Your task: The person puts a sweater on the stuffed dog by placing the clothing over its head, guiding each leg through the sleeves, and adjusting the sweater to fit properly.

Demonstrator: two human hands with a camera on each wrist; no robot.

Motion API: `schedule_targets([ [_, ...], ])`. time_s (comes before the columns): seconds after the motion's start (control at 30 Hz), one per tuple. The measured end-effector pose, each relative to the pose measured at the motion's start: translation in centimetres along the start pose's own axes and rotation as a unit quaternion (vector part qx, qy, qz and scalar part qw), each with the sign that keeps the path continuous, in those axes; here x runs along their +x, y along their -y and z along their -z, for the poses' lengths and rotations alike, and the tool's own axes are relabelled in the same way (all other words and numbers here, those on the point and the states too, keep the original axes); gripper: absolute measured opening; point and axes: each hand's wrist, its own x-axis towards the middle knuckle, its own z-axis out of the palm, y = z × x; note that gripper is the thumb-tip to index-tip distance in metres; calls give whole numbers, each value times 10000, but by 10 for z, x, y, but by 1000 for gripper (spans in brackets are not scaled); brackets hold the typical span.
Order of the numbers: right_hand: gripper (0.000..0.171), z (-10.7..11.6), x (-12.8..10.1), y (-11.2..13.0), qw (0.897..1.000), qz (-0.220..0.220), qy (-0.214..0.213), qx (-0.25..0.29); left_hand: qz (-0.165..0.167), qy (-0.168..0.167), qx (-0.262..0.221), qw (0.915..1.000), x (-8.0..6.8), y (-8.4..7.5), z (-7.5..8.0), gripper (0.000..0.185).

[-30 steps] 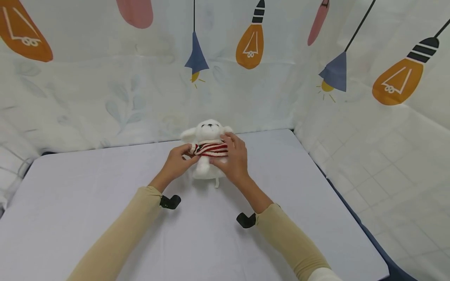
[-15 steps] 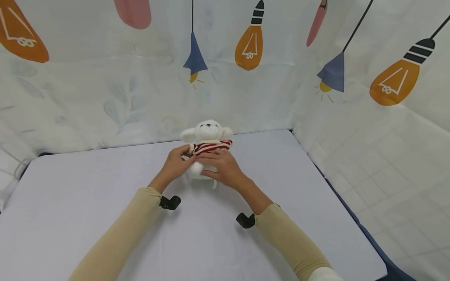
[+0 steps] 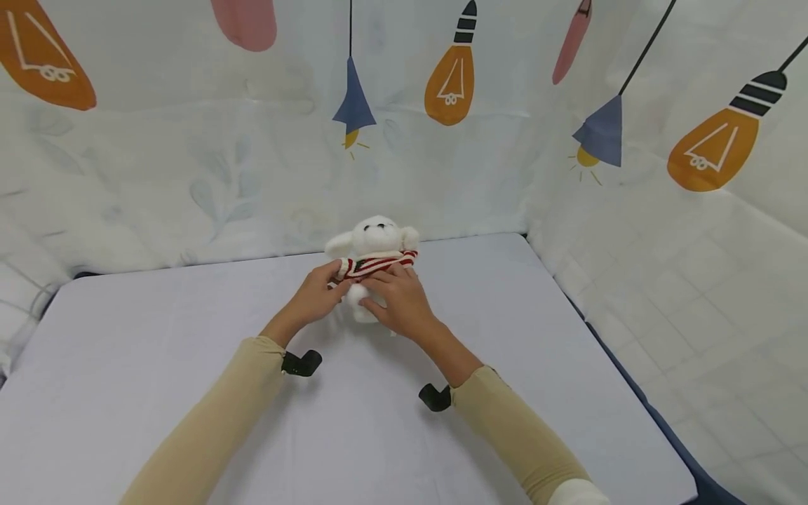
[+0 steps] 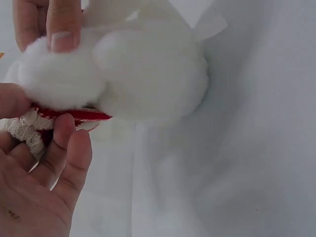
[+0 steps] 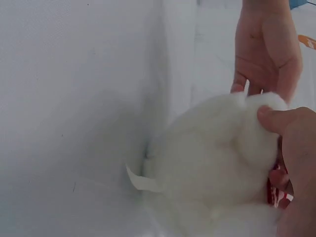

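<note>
White plush toy dog (image 3: 373, 242) in a red-and-white striped knitted sweater (image 3: 377, 264) sits upright on the pale grey table cloth (image 3: 158, 330), near the table's far edge and close to the lamp-printed curtain (image 3: 442, 140). Left hand (image 3: 315, 298) pinches the sweater's hem at the toy's side between thumb and curled fingers. Right hand (image 3: 398, 301) curls round the toy's lower body, its fingers on the sweater and its thumb pressing the fluffy body. A white fabric label (image 5: 140, 181) sticks out beneath the toy.

The head view looks down from above at the plush toy (image 3: 374, 261), which both wrist views share close up.
</note>
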Motion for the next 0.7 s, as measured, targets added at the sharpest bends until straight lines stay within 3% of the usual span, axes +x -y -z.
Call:
schedule_targets([
  [0.27, 26, -8, 1, 6, 9958, -565, -542, -479, -198, 50, 164, 9997, 0, -17, 6, 8],
  [0.37, 22, -10, 1, 6, 9943, -766, -556, -491, -203, 184, -99, 9996, 0, -18, 6, 11],
  [0.53, 14, -11, 1, 6, 9914, -1203, -367, 363, 96, 546, -842, 9949, -1, -13, 4, 26],
  [0.7, 11, -12, 2, 4, 9746, -1423, -337, 1697, 106, 529, -809, 9953, -3, -16, 2, 28],
])
